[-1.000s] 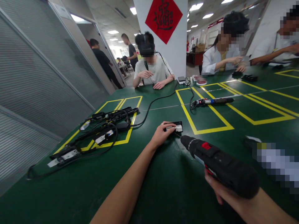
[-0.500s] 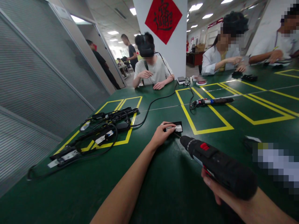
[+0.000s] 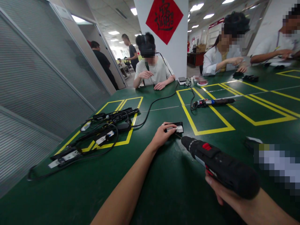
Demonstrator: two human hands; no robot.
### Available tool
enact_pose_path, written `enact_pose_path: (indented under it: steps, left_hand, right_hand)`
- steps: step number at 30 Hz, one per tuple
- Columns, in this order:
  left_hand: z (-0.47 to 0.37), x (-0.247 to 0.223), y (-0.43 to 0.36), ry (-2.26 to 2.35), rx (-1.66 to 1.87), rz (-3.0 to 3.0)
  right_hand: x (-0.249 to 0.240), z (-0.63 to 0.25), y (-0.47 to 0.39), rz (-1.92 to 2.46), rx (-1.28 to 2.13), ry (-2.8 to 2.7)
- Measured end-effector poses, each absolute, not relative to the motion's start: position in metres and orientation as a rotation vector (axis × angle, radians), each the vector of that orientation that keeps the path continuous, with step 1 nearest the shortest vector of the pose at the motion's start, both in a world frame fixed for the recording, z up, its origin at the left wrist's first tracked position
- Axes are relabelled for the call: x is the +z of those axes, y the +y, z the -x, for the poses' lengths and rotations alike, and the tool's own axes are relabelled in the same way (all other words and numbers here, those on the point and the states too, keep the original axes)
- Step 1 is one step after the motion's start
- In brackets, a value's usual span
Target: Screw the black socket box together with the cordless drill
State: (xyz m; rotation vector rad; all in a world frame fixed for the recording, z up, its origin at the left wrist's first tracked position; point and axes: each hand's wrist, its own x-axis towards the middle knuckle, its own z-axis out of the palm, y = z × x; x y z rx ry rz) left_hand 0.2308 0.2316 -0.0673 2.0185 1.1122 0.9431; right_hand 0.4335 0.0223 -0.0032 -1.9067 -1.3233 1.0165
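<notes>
My right hand (image 3: 219, 189) is wrapped round the grip of a black cordless drill (image 3: 217, 162) with a red switch on top. The drill points away and to the left. Its thin bit (image 3: 178, 136) reaches to the near edge of a small black part with a white piece (image 3: 179, 128) on it. Whether the bit's tip touches the part is too small to tell. My left hand (image 3: 163, 134) grips that part from the left, fingers over its top, holding it at the green table (image 3: 164, 187). The fingers hide much of the part.
Black devices with cables (image 3: 110, 131) lie at the left within yellow tape. A pen-shaped tool (image 3: 213, 102) with a cord lies beyond the drill. A blurred-out object (image 3: 278, 162) is at the right. Co-workers sit across the table, one person (image 3: 153, 67) directly opposite.
The drill and my right hand have shifted very slightly to the right. My left hand and the black part stay in place. A person in the doorway has moved.
</notes>
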Motion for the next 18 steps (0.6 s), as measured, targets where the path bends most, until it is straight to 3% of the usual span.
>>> enact_pose_path:
  steps: [12, 18]
  left_hand:
    - [-0.231, -0.067, 0.231, 1.09, 0.95, -2.036]
    - [-0.23, -0.069, 0.233, 1.088, 0.951, -2.03]
  right_hand:
    - [-0.005, -0.439, 0.023, 1.816, 0.983, -1.356]
    - [0.005, -0.44, 0.026, 1.851, 1.173, -1.351]
